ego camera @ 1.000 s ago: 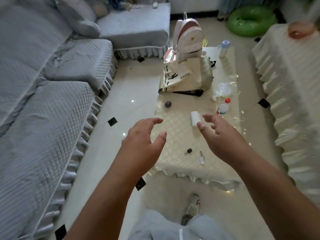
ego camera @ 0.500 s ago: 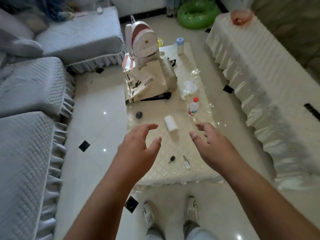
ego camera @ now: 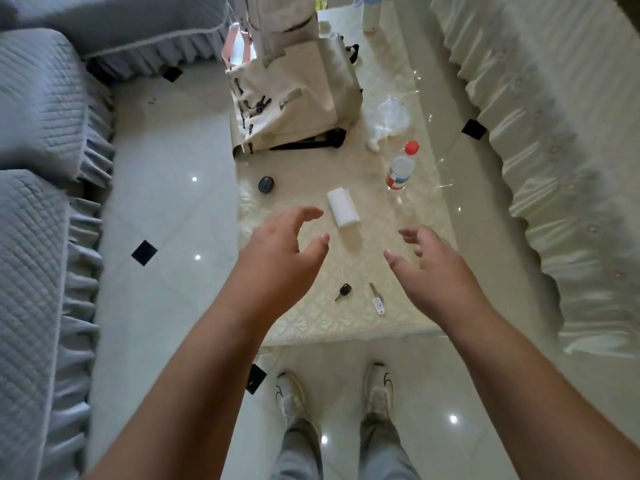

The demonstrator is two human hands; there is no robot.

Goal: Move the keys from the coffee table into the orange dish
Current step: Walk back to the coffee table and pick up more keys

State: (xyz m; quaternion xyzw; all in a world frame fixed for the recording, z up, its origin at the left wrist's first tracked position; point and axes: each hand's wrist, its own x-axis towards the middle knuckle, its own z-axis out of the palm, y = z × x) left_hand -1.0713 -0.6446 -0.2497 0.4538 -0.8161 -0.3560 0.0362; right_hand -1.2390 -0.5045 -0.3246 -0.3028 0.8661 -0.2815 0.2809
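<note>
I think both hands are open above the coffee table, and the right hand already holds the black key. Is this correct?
Not quite. In the head view the right hand holds nothing: the black key lies on the coffee table, beside the silver key. The rest is right: both it and the left hand are open above the table.

The room was lit softly and evenly, rather dim and cool in tone, with small hard glints of overhead lamps mirrored in the glossy floor tiles [ego camera: 166, 188] and fainter sparkles along the right edge of the coffee table [ego camera: 408, 327]. Shadows were weak and diffuse, the plainest a soft one beside the white roll [ego camera: 343, 206] and a darker band under the grey sofa [ego camera: 41, 237] skirts. The wide lens bent straight lines towards the frame's borders, and the cream drape [ego camera: 554, 168] at the right looked smeared, while the table's middle stayed fairly sharp.
</note>
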